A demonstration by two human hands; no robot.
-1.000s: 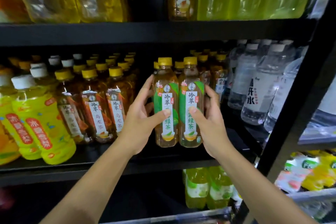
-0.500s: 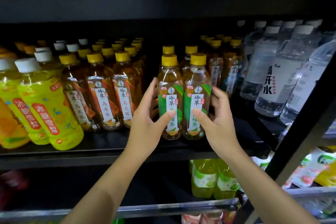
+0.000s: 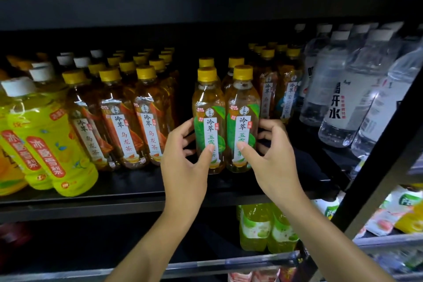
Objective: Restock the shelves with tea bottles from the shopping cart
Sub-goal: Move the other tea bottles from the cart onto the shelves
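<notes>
Placing step: left hand and right hand each hold a green-label tea bottle standing on the shelf; next, I judge, let go and fetch more.

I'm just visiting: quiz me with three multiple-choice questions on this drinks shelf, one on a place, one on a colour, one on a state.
1. What stands right of the two green-labelled tea bottles?
A clear water bottles
B cartons
C cans

2. Their caps are
A white
B yellow
C red

3. The two bottles are
A lying flat
B lifted high
C upright on the black shelf

Key: A, clear water bottles fill the right end; B, both tops are yellow; C, they stand upright between the left hand and right hand.
</notes>
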